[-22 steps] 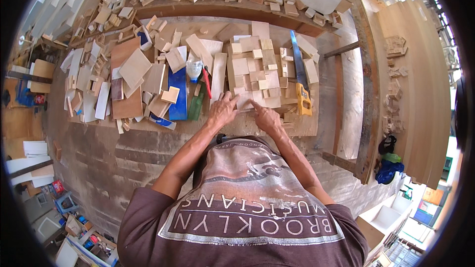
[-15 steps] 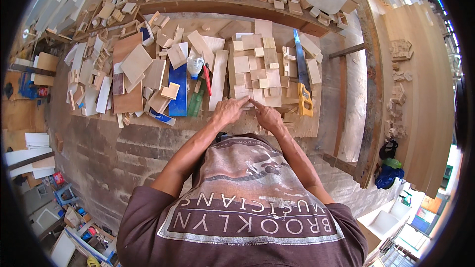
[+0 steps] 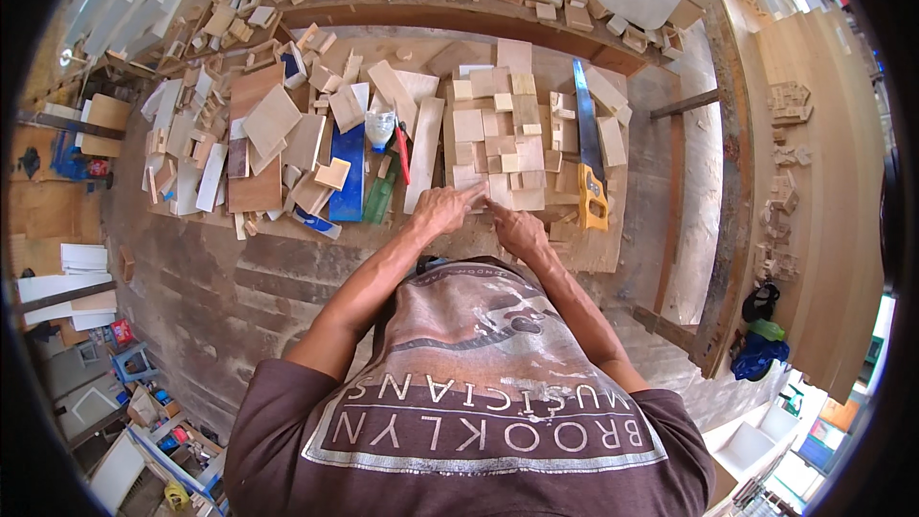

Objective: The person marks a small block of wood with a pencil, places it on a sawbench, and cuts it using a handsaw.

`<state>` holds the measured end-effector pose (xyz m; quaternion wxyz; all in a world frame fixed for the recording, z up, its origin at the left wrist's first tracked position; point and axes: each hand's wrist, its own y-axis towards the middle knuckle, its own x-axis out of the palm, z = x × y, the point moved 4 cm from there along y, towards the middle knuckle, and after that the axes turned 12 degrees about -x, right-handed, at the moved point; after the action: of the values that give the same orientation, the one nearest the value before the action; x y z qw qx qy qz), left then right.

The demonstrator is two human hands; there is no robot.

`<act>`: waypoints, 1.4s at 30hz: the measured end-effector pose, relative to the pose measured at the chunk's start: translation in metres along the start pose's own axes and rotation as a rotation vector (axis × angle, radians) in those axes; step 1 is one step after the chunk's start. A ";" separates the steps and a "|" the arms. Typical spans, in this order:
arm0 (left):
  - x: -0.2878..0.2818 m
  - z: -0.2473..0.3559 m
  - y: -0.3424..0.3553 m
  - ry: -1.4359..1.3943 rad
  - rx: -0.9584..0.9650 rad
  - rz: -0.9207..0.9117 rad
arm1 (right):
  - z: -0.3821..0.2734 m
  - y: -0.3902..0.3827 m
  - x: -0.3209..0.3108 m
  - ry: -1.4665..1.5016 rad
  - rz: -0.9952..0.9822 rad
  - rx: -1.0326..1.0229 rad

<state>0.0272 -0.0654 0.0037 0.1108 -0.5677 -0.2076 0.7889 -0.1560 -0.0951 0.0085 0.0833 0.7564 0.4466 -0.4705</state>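
A panel of pale wooden blocks [image 3: 498, 139], with pieces at different heights, lies on the work board in front of me. My left hand [image 3: 445, 210] is at its near edge, index finger stretched to the right onto the edge blocks. From the right, my right hand [image 3: 521, 234] points its index finger at the same edge, the other fingers curled. The two fingertips are close together, and I see nothing held in either hand. A handsaw [image 3: 591, 158] with a yellow handle lies right of the panel, beside a strip with small blocks [image 3: 562, 124].
Left of the panel lie a long wooden strip [image 3: 425, 155], a red-handled tool [image 3: 402, 153], a clear bottle with a blue cap [image 3: 380, 126], a blue board [image 3: 347, 172] and piled offcuts [image 3: 271, 124]. Small wooden pieces line a back shelf [image 3: 431, 14]. Planks [image 3: 823, 191] stand at right.
The view has tilted slightly, shifting the bench. Both hands stay at the panel's near edge; the right fingertip sits slightly lower, a little apart from the left one.
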 end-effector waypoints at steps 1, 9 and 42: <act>-0.001 0.000 0.001 0.008 -0.017 -0.021 | -0.001 -0.001 -0.002 0.000 -0.011 0.002; -0.023 -0.023 0.003 0.037 -0.108 -0.095 | 0.008 -0.002 0.001 0.020 -0.078 0.038; 0.006 -0.014 0.002 -0.044 0.127 -0.049 | 0.000 -0.004 -0.005 0.055 -0.056 0.053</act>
<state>0.0386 -0.0621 -0.0066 0.1615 -0.5368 -0.1733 0.8098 -0.1601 -0.0957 0.0141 0.0378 0.7582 0.4569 -0.4635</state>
